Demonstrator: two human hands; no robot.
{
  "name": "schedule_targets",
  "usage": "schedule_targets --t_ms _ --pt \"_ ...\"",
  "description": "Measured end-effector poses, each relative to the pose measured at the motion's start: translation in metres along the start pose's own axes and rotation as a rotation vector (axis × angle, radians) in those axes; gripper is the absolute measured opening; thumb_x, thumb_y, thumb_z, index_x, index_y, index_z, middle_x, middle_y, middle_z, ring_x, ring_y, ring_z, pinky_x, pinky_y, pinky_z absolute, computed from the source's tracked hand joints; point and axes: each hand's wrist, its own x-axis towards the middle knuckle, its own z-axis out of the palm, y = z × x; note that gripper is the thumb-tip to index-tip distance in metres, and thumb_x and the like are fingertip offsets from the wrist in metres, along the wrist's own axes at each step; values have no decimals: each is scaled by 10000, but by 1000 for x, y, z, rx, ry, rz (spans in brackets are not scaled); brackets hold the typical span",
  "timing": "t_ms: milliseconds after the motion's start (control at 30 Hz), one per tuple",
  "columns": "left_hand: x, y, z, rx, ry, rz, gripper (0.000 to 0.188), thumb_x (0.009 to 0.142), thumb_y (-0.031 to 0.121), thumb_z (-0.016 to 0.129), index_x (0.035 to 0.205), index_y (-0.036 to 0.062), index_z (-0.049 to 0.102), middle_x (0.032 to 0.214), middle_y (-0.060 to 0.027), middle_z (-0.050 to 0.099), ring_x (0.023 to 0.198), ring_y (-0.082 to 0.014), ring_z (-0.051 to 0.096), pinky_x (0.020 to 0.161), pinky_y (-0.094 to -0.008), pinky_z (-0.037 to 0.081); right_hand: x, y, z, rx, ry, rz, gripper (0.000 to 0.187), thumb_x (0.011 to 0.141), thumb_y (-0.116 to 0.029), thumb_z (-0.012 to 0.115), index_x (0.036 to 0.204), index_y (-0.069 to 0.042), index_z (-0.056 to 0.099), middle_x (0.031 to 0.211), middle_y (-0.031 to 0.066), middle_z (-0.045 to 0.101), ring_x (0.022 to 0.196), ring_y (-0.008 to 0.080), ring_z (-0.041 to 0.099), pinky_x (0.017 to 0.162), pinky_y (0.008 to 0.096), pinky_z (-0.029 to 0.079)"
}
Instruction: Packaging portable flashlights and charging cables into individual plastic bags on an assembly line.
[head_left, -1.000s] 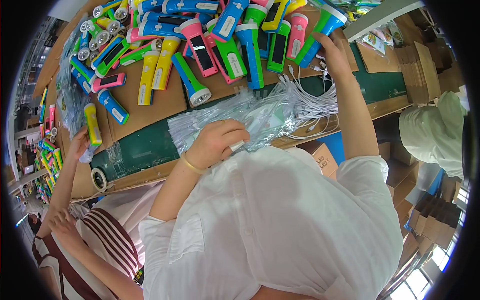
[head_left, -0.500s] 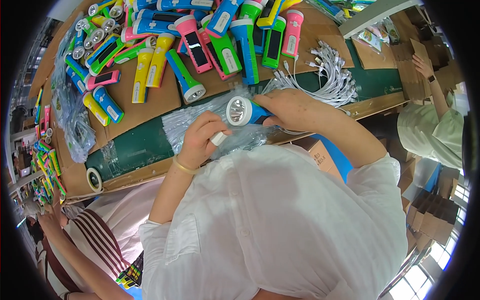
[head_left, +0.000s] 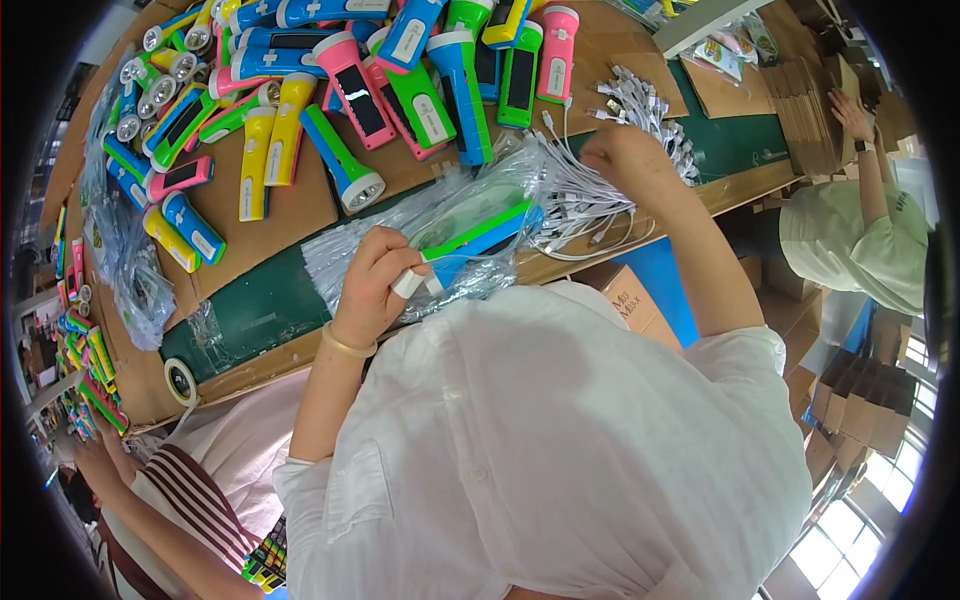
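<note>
A blue and green flashlight point(head_left: 482, 236) lies inside a clear plastic bag point(head_left: 505, 262) in front of me. My left hand point(head_left: 375, 285) is closed on the bag beside one end of the flashlight. A small white piece point(head_left: 408, 283) shows at that hand's thumb; whether it is a wrap or a separate thing is unclear. To the right, my right hand point(head_left: 632, 160) is over a bundle of white USB cables point(head_left: 570, 195). Its fingers are curled and slightly blurred, and what they pinch is hidden. More flat clear bags point(head_left: 340, 245) lie under and beside the left hand.
Many colourful flashlights point(head_left: 355, 90) cover the cardboard at the back. Bunched plastic bags point(head_left: 125, 260) lie at the left, near a tape roll point(head_left: 180, 381). A co-worker's arm point(head_left: 110, 475) is at lower left; another person's hand point(head_left: 850, 115) is at far right.
The flashlight has gone from my right hand into the clear bag. My right hand has moved right and away, to the white cables. The left hand has shifted slightly left.
</note>
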Motion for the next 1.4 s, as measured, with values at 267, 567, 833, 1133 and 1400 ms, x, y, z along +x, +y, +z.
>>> schedule_targets --t_ms 267,567,833,1133,1400 --pt "2 -4 2 1 6 1 199 776 28 778 915 24 636 1002 -123 594 948 -329 597 809 -406 505 -27 41 -3 202 92 87 135 920 -113 653 1031 -39 671 893 134 683 823 274 672 724 367 512" --pt "4 0 5 49 31 -8 219 781 28 785 937 18 632 1102 -138 619 1050 -352 609 883 -427 515 -27 -6 -101 874 483 -109 146 1012 -172 657 972 -33 678 795 -80 568 720 -1 462 626 180 334" --pt "5 6 6 42 41 18 227 773 30 790 932 23 629 1097 -143 630 1040 -364 624 871 -429 525 30 31 -55 414 517 18 176 1030 -207 614 1016 -40 668 747 -47 557 674 22 467 581 198 346" --pt "-1 7 4 61 42 10 237 768 37 794 937 34 628 1103 -142 637 1055 -369 624 890 -436 529 30 15 -101 1315 624 -200 162 1027 -196 598 961 -55 642 748 -27 525 638 42 393 546 204 280" --pt "1 9 6 48 64 9 225 777 41 787 943 32 636 1118 -135 648 1074 -364 621 902 -430 527 29 -25 -112 1298 324 -233 161 1010 -167 571 888 -66 599 682 -62 415 591 31 310 531 219 251"
